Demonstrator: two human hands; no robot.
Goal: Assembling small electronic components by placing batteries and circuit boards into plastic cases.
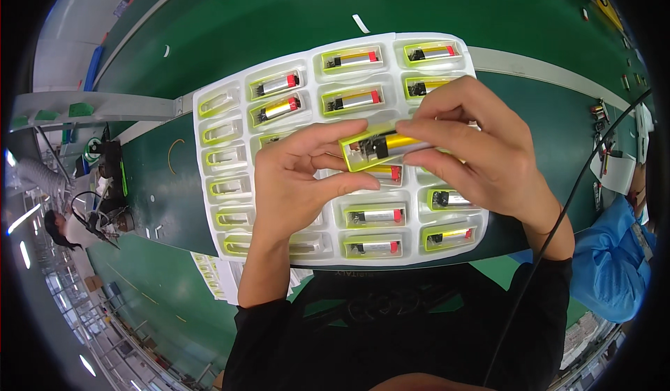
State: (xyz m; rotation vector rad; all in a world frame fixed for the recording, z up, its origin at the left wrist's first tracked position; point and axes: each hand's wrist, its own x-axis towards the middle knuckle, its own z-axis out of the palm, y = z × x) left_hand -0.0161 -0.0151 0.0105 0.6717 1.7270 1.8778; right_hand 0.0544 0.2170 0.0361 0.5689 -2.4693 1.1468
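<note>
Over a white molded tray (244,136), my left hand (287,178) pinches a translucent yellow-green plastic shell (354,158) between thumb and fingers. My right hand (492,143) grips a silver cylindrical battery (403,142) with yellow wrapping and a black end part. The battery lies along the shell, its black end inside; my right fingers cover its other end. Several tray pockets hold similar shells with silver or yellow batteries and red end caps, such as one battery assembly (377,216) near the front. Shells in the left column, like one shell (225,158), contain no battery.
A white paper strip (360,24) lies on the green bench (279,7) beyond the tray. At right, a black cable (583,174) hangs past my forearm, near a person's blue sleeve (607,265). Equipment (105,202) stands at left; more trays (213,276) sit below the bench edge.
</note>
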